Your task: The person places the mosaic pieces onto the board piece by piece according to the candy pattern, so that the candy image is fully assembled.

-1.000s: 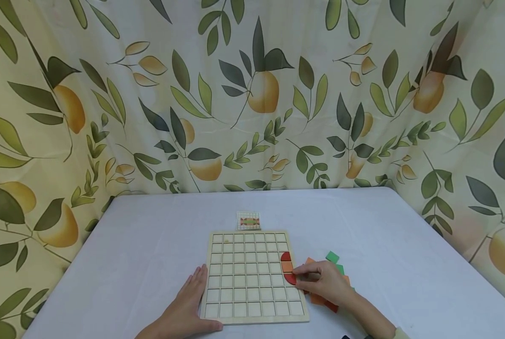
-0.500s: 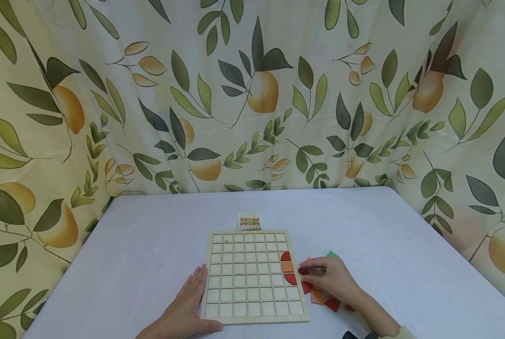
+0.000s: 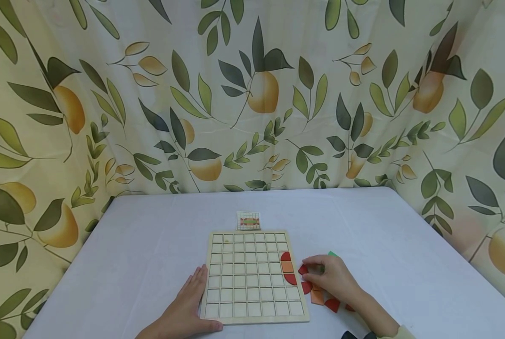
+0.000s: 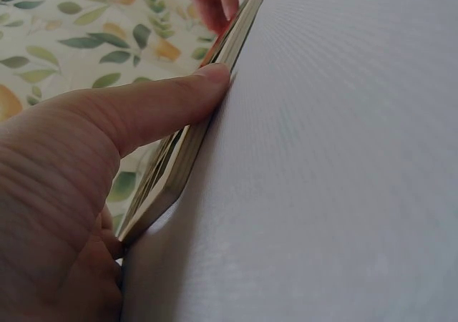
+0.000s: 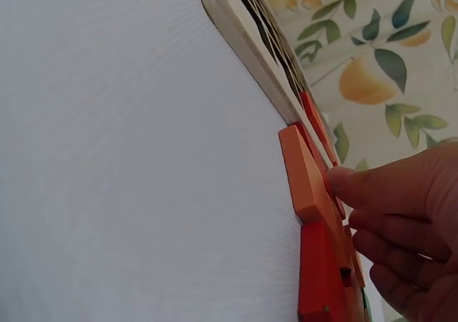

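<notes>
My left hand (image 3: 184, 301) rests along the left edge of the wooden grid board (image 3: 256, 319), fingers straight, its thumb on the near edge; the left wrist view shows that thumb against the board's side. Two red quarter-round tiles, the nearer one (image 3: 290, 278) and the farther one (image 3: 285, 256), sit in the right column with an orange square tile (image 3: 287, 266) between them. Just off the board's right edge, my right hand (image 3: 330, 278) pinches a red tile (image 3: 303, 270) between thumb and forefinger. In the right wrist view its thumb partly hides the tiles there.
Beneath and beside the right hand lies a pile with an orange tile (image 3: 317, 296), a red tile (image 3: 332, 304) and a green tile (image 3: 332, 254). A small pattern card (image 3: 248, 221) lies behind the board. A printed curtain (image 3: 252, 94) surrounds the white table (image 3: 159, 235).
My right hand has drawn back rightward from the board's edge to the pile and now pinches a red tile, which has turned slightly. The left hand and board have stayed put.
</notes>
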### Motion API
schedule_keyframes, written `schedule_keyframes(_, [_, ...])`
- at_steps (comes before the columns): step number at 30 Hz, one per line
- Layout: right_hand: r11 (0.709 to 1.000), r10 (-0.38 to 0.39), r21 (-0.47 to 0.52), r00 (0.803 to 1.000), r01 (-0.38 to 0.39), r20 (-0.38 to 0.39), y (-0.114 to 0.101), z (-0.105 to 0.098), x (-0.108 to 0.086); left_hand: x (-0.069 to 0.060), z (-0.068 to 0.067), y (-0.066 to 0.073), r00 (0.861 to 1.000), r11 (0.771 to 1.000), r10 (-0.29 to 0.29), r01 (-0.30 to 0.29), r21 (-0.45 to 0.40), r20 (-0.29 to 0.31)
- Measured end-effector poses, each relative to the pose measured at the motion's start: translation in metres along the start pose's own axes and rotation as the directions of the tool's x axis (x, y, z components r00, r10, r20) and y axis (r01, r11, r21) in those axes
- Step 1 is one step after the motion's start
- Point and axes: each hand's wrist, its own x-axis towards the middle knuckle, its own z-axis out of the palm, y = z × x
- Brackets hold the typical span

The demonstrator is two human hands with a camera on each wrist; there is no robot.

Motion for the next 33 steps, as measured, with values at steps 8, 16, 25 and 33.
schedule_keyframes(8, [0.997,0.029,-0.066,0.999,-0.028,0.015,-0.008,0.001,0.002,0.000,0.000,0.000,1.000,1.000,-0.001,0.001,-0.008,0.004])
schedule_keyframes(16, [0.995,-0.016,-0.098,0.999,0.020,0.040,-0.011,0.002,0.010,0.000,0.000,0.001,1.000,1.000,0.000,0.000,-0.009,0.008])
schedule_keyframes(25, [0.994,-0.044,-0.094,0.997,0.051,0.069,-0.009,0.001,0.016,-0.001,0.000,0.001,1.000,1.000,0.000,0.000,0.006,0.005])
schedule_keyframes(33, [0.992,-0.060,-0.108,0.992,0.072,0.112,-0.010,-0.001,0.021,-0.001,0.000,0.001,1.000,1.000,0.019,-0.019,0.017,-0.001])
